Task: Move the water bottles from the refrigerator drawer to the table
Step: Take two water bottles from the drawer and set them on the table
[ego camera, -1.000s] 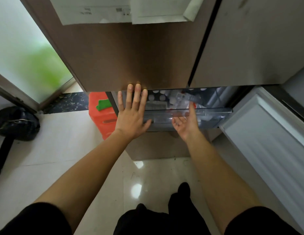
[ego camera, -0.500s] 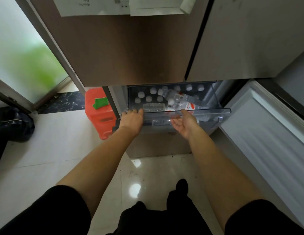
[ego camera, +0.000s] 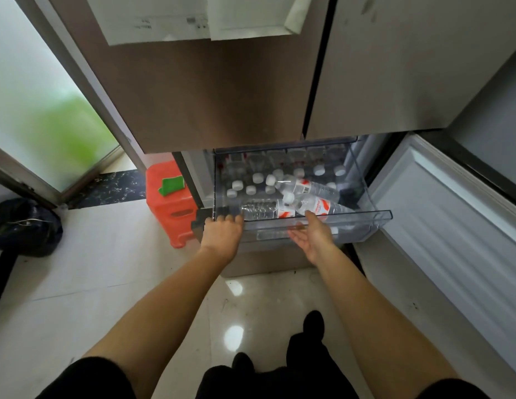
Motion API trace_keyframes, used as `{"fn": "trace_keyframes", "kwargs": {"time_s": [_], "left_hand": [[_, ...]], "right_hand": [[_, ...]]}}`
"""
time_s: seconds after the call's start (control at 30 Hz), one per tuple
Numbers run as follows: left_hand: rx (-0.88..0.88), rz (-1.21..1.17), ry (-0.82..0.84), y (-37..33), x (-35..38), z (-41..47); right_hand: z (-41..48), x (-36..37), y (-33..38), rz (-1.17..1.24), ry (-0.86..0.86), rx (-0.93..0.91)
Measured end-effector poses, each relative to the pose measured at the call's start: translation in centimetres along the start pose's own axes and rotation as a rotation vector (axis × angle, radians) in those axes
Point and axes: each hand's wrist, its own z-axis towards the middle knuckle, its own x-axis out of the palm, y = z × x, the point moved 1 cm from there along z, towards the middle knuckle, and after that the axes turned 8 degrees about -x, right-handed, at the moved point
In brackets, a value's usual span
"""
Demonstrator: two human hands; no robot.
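At the far left a black bag [ego camera: 23, 226] sits on the tiled floor [ego camera: 107, 269] below a frosted glass door [ego camera: 35, 110]. To its right, an orange stool [ego camera: 170, 214] with a green object [ego camera: 171, 185] on top stands just beside the refrigerator [ego camera: 222, 96], whose upper doors are closed and carry white papers [ego camera: 164, 21].

The left hand [ego camera: 222, 231] grips the left end of the clear drawer [ego camera: 377, 216], its fingers curled over the front rim. The drawer is pulled out from under the upper doors. The water bottles [ego camera: 258, 177] are all inside it: most stand upright with white caps showing, and three red-labelled ones lie on top near the front.

The right hand [ego camera: 313, 236] is open with the palm up and the fingers loosely spread. It holds nothing and sits at the drawer's front wall, with its fingertips up by the rim, close to the nearest lying bottle [ego camera: 323, 207].

At the right, the white-lined lower door [ego camera: 452, 226] stands open.
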Motion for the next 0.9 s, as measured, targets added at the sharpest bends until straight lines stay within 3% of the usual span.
{"fn": "trace_keyframes", "kwargs": {"time_s": [0.1,0.2,0.3,0.37,0.5,0.6,0.7,0.9], "left_hand": [[0.002,-0.027,-0.004,0.2,0.0,0.3],[0.003,-0.083,-0.016,0.3,0.0,0.5],[0.039,-0.095,-0.052,0.5,0.3,0.8],[0.051,-0.110,-0.067,0.6,0.4,0.9],[0.016,-0.115,-0.071,0.1,0.2,1.0],[-0.080,-0.146,-0.036,-0.6,0.0,1.3],[-0.152,-0.171,-0.008,-1.4,-0.5,1.7],[-0.189,-0.202,-0.019,-1.8,-0.5,2.1]], "right_hand": [[0.2,-0.2,0.7,-0.065,0.024,0.028],[-0.4,-1.5,1.2,-0.485,0.062,0.020],[-0.8,-3.5,2.5,-1.159,0.011,-0.221],[-0.2,-3.9,4.1,-1.393,-0.061,-0.474],[2.9,-2.5,6.8,-1.496,0.021,-0.829],[5.8,-1.3,7.5,-1.664,0.174,-0.739],[7.4,-1.4,7.1,-1.643,0.157,-0.697],[7.5,-2.3,5.5,-1.465,0.044,-0.937]]}}
